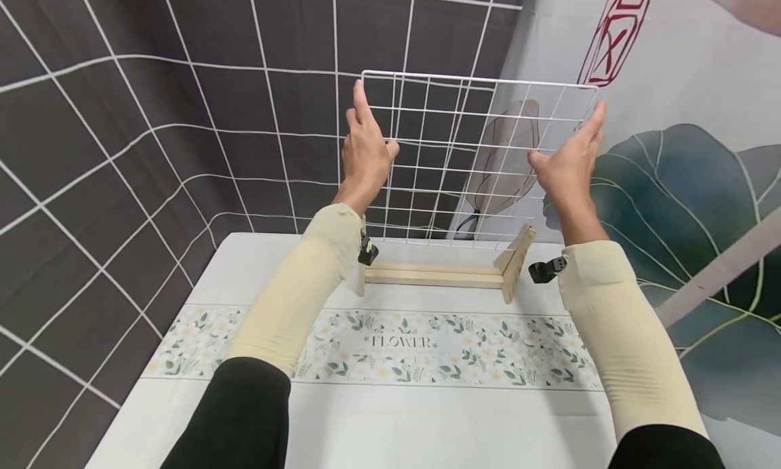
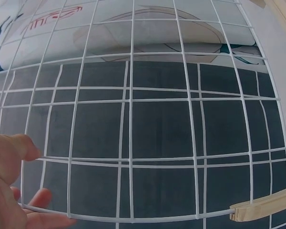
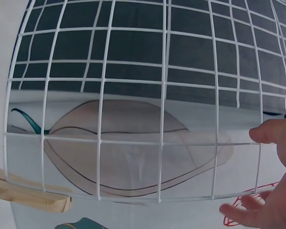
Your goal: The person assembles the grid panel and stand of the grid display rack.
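Observation:
A white wire grid panel (image 1: 451, 142) stands upright, leaning back a little, its lower end at a light wooden stand (image 1: 433, 276) with a slanted upright at each end. My left hand (image 1: 366, 150) grips the panel's left edge, thumb in front and fingers around the outer wire. On the opposite edge my right hand (image 1: 570, 164) holds the panel between thumb and fingers. Both wrist views show a wooden upright, the left one (image 2: 262, 205) and the right one (image 3: 33, 193), beside the panel's side wire. Whether the bottom wire is seated in the stand, I cannot tell.
The stand is on a white table (image 1: 403, 421) with a floral band (image 1: 403, 360) lettered FLOWER across it. A dark curtain (image 1: 293, 103) with white grid lines hangs at the left and back. A white cloth printed with leaves (image 1: 677, 205) hangs at the right.

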`<state>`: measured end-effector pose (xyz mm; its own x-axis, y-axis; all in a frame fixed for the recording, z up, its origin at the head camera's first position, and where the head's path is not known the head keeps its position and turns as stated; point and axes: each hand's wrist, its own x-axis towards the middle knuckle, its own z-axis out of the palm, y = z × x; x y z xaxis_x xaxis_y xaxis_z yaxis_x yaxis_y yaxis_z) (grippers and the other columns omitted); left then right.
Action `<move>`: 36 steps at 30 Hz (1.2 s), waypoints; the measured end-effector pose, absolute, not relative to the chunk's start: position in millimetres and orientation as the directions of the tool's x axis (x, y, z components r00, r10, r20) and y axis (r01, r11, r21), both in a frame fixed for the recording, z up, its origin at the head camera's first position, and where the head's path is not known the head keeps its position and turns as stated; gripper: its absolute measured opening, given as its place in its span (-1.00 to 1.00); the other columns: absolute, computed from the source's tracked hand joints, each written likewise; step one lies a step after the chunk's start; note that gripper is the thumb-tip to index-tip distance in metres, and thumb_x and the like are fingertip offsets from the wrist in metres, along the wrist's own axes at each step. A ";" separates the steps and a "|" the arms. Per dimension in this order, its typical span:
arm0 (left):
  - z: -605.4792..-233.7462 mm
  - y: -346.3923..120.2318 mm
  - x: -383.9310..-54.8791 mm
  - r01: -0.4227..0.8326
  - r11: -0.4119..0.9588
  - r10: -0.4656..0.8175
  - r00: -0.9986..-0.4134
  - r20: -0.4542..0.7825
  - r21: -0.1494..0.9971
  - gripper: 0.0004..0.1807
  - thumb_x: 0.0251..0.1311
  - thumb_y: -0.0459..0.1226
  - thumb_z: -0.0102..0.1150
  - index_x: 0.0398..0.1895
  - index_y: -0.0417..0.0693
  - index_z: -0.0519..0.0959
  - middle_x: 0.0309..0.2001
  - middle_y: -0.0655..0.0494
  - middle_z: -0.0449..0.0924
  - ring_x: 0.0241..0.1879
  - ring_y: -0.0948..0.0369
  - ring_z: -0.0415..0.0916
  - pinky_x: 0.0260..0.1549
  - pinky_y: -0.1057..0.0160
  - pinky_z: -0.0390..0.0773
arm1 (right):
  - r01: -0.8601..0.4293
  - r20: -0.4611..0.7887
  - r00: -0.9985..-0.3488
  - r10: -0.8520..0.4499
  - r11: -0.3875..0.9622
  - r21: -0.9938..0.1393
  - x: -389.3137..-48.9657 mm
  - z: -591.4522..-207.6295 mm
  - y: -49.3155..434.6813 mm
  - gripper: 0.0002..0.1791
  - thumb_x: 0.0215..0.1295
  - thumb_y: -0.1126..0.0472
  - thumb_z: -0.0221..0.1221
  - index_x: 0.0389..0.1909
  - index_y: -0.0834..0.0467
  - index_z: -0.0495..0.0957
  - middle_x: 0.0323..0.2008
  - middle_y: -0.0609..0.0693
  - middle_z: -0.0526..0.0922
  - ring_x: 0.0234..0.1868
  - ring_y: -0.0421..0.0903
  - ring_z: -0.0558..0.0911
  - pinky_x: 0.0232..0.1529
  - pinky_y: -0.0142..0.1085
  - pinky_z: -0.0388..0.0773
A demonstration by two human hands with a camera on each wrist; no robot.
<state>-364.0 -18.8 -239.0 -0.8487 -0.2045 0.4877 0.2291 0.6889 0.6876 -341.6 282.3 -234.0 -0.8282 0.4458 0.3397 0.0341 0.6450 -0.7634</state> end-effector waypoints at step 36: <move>-258.8 -23.7 -362.1 0.237 0.682 -0.201 -0.849 0.489 0.692 0.23 0.14 -0.32 0.38 0.66 0.23 -0.32 0.24 -0.04 0.37 -0.31 0.01 0.56 -0.27 0.08 0.58 | 0.011 0.371 -0.837 0.401 0.691 -0.722 -346.2 -252.9 286.1 0.28 0.29 0.09 0.33 0.59 -0.34 -0.54 0.42 0.10 0.26 0.17 -0.14 0.36 0.17 -0.19 0.58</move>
